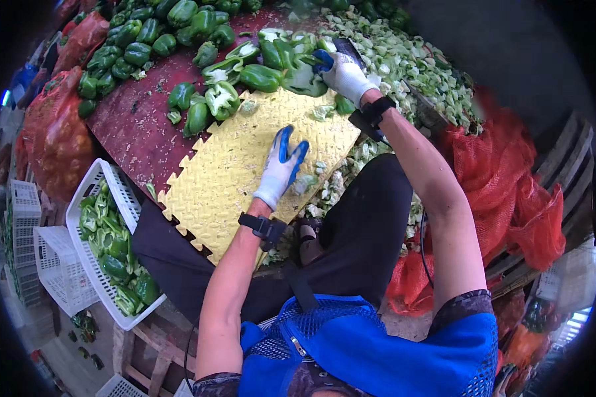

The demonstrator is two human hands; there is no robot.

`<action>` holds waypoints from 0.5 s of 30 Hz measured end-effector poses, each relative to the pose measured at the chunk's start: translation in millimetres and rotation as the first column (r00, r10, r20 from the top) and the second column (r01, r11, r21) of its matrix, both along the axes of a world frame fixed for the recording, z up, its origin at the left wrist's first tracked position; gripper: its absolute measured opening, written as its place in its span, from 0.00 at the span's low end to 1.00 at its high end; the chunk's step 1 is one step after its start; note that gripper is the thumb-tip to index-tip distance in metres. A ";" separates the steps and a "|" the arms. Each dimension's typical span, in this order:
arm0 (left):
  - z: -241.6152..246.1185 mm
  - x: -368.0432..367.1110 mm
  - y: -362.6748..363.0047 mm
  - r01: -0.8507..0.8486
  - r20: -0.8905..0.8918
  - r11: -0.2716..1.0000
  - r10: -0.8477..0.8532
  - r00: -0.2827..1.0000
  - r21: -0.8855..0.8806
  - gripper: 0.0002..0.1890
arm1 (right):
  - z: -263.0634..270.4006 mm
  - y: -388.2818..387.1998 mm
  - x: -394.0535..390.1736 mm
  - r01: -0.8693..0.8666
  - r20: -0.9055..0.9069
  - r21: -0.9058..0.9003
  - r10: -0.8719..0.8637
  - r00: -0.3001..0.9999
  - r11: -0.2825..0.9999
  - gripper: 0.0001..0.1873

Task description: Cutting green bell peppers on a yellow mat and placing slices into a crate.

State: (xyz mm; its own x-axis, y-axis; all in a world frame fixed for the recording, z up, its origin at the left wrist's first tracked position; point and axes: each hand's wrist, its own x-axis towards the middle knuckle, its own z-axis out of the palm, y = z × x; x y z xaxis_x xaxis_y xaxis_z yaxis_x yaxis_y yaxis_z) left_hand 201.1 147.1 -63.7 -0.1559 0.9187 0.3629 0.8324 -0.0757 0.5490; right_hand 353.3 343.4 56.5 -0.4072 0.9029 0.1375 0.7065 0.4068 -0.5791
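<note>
My left hand [280, 166], in a white glove with blue-coated fingers, hovers over a yellow interlocking foam mat [218, 173]. Its fingers are apart and hold nothing. My right hand [345, 74], gloved alike, reaches to the mat's far edge with curled fingers against cut green bell peppers [303, 77]. A dark flat piece like a blade [348, 50] shows just beyond its knuckles; whether I grip it or a pepper is hidden. Left of these lie split pepper halves [222, 99] and a whole green bell pepper [260, 78]. Small pepper scraps [323, 112] dot the mat.
Whole green peppers [149, 32] are heaped at the far left on a dark red board [139, 124]. Pale pepper cores [427, 79] pile up at right. A white plastic crate [92, 263] beside my left leg holds cut peppers. Red mesh sacks [491, 164] lie at right.
</note>
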 end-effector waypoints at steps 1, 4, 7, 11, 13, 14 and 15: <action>16.7 0.6 -4.1 0.080 0.650 0.996 -0.041 0.759 -0.030 0.36 | 14.1 -10.9 -8.8 -0.093 -0.054 -0.050 0.091 0.994 0.994 0.22; 70.1 -24.4 -4.1 0.193 0.977 0.969 0.178 -0.115 -0.153 0.38 | 22.6 -36.0 -8.2 -0.442 -0.123 0.032 0.442 0.888 0.896 0.23; 90.5 -54.7 -15.4 0.500 0.842 0.830 0.071 -0.534 0.248 0.43 | 29.9 -86.3 -34.6 -0.587 -0.045 0.048 0.589 0.807 0.808 0.24; 89.8 -63.7 -41.1 0.364 0.824 0.895 -0.007 -0.566 0.257 0.39 | 35.9 -136.5 -55.4 -0.440 -0.218 0.436 0.566 0.795 0.785 0.22; 87.2 -70.3 -47.3 0.325 0.784 0.911 0.002 -0.621 0.256 0.35 | 43.3 -158.8 -50.4 -0.353 -0.338 0.221 0.411 0.847 0.909 0.15; 85.2 -72.4 -50.3 0.284 0.755 0.921 -0.015 -0.655 0.265 0.32 | 48.1 -172.2 -48.8 -0.353 -0.272 0.113 0.371 0.888 0.929 0.15; 84.5 -73.2 -50.9 0.252 0.726 0.928 -0.028 -0.687 0.274 0.29 | 51.9 -179.9 -47.2 -0.332 -0.200 0.008 0.327 0.924 0.943 0.14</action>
State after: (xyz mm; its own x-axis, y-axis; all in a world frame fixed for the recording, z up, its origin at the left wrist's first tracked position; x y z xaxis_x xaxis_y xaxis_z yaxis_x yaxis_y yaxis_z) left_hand 127.9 96.2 20.8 0.0911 0.9918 -0.0899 -0.9650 0.1102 0.2380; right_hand 306.2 163.5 108.4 -0.6497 0.7267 0.2232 0.4067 0.5803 -0.7056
